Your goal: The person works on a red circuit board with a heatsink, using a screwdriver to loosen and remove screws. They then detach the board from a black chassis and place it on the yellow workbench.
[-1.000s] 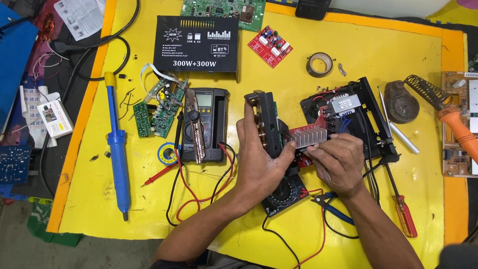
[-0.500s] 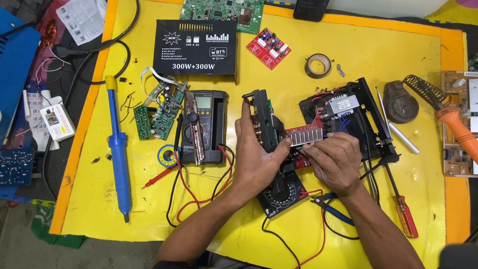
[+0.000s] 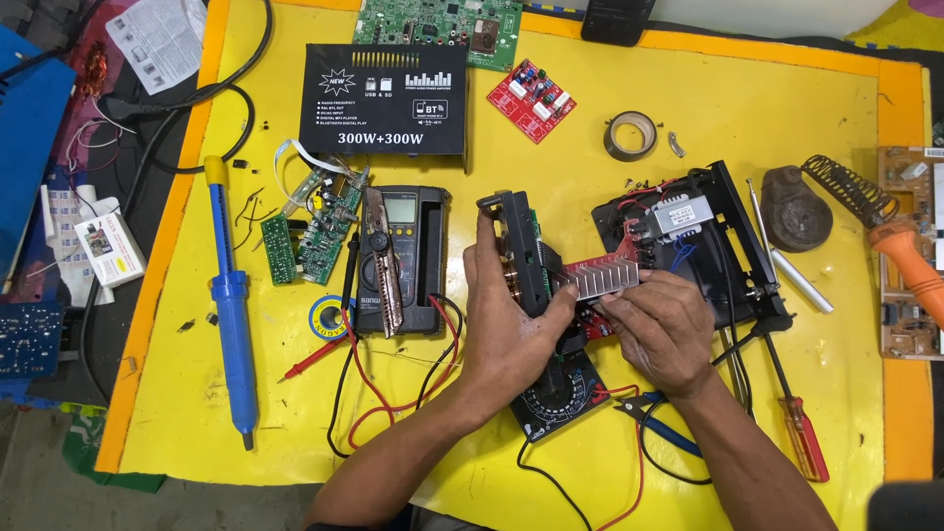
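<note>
My left hand [image 3: 506, 329] grips a black amplifier front panel [image 3: 519, 246] held upright on edge, thumb and fingers wrapped round its lower part. My right hand [image 3: 661, 329] pinches the ribbed aluminium heat sink [image 3: 595, 279] of a red circuit board [image 3: 593, 320] that joins the panel. Both hands hover over the middle of the yellow table [image 3: 767, 108], above a black analogue meter [image 3: 556, 398]. A black open chassis with a small transformer [image 3: 680, 218] lies just right of the hands.
A digital multimeter [image 3: 403, 258] with red and black leads and a utility knife lies left of the hands. Further left are green boards [image 3: 313, 234] and a blue desoldering pump [image 3: 232, 305]. A black amplifier case [image 3: 383, 98], tape roll [image 3: 630, 136], soldering iron stand [image 3: 796, 208] and screwdriver [image 3: 798, 428] surround.
The panel and heat sink have tilted slightly in my hands, and my right hand's fingers have shifted along the heat sink. Nothing else on the table has moved.
</note>
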